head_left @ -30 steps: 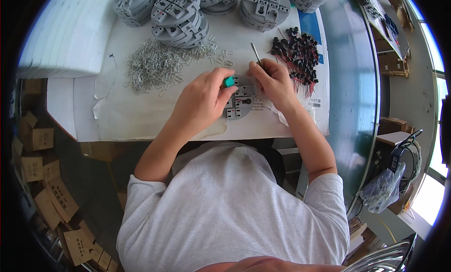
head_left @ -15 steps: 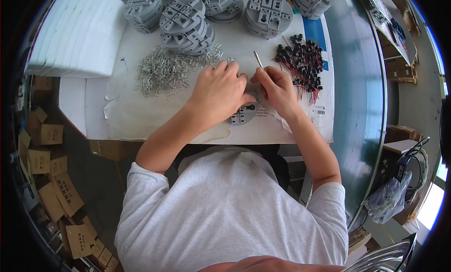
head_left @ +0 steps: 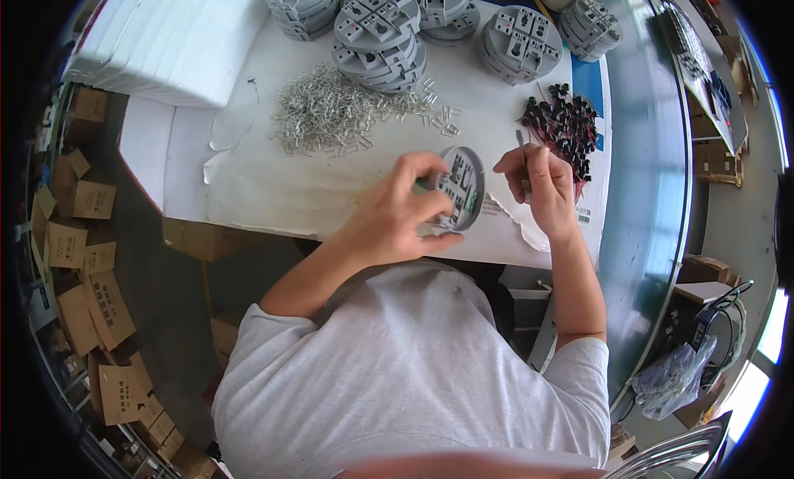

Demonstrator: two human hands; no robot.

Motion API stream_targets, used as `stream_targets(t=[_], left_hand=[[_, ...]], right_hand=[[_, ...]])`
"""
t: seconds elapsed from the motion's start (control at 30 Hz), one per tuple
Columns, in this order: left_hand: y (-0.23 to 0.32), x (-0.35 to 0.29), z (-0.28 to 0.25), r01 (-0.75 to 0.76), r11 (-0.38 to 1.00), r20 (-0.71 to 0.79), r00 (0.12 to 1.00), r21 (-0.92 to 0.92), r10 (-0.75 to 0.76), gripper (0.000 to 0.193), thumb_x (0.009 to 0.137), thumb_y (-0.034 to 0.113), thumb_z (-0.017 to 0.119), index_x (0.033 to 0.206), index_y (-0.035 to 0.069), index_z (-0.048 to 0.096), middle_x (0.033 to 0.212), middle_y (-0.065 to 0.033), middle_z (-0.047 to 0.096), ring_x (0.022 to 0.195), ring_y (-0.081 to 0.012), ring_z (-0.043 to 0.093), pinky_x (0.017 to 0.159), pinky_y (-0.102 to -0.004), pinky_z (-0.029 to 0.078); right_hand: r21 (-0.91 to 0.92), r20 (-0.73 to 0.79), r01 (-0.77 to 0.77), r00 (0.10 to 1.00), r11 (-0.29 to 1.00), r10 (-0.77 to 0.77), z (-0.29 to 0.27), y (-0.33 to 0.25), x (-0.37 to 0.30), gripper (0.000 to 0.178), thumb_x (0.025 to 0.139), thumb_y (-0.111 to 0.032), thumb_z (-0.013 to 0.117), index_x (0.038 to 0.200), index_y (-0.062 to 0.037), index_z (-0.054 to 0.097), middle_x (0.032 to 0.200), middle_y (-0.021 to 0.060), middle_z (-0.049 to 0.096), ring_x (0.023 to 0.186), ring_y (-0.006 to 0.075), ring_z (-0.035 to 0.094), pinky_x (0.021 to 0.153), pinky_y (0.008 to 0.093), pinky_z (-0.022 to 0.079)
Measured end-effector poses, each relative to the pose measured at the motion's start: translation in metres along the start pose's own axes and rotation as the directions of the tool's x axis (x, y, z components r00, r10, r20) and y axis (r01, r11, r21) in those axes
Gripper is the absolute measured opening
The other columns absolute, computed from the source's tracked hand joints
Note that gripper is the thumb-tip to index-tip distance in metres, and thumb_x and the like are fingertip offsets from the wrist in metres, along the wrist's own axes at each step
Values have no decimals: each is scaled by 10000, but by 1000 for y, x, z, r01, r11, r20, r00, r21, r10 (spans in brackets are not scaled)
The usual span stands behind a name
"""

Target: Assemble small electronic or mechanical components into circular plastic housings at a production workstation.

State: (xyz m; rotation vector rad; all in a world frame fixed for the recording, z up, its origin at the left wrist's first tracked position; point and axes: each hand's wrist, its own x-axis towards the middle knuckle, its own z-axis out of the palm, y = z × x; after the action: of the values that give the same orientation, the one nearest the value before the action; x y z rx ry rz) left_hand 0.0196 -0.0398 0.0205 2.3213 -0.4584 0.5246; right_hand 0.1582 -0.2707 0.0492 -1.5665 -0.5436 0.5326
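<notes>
My left hand grips a grey round plastic housing by its side and holds it up on edge. Its hollow inside faces right, with slots and a bit of green showing. To the right of it, my right hand is closed around a slim metal tool whose tip points away from me; its exact kind is unclear. Beyond my left hand lies a heap of small U-shaped metal pins. Small black round parts with red wires are piled just past my right hand.
Stacked grey round housings line the back of the table, with another stack farther right. White foam sheets rise at the left. Paper with torn edges covers the tabletop. Cardboard boxes stand at the lower left.
The housing lay flat on the table under my hands; my left hand now holds it tilted up on edge. My right hand has moved apart from it, keeping the tool. The view has shifted.
</notes>
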Motion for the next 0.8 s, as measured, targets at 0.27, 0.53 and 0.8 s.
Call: stream_targets(t=[0.27, 0.53, 0.8], left_hand=[[0, -15, -1, 321, 934, -61, 941, -156, -334, 944, 662, 362, 991, 1471, 111, 576, 1250, -143, 603, 1097, -315, 665, 995, -449, 537], [-4, -15, 0, 350, 934, -21, 936, -64, -352, 1087, 618, 456, 994, 1544, 99, 550, 978, -60, 685, 939, -278, 671, 921, -440, 522], [-6, -18, 4, 314, 948, -62, 946, -60, -317, 1100, 612, 484, 988, 1546, 104, 549, 971, -48, 686, 933, -261, 674, 925, -433, 515]], right_hand=[[-753, 241, 243, 967, 612, -88, 28, -25, -10, 380, 1068, -323, 658, 810, -44, 680, 684, 101, 608, 552, 279, 558, 524, 408, 443], [-939, 217, 207, 976, 274, 7, 55, -23, -16, 365, 998, -341, 731, 766, -74, 644, 717, 103, 644, 606, 327, 650, 547, 460, 491], [-936, 213, 217, 976, 276, -47, 55, -20, -16, 354, 985, -360, 739, 777, -90, 642, 652, 88, 617, 558, 328, 647, 519, 457, 499]])
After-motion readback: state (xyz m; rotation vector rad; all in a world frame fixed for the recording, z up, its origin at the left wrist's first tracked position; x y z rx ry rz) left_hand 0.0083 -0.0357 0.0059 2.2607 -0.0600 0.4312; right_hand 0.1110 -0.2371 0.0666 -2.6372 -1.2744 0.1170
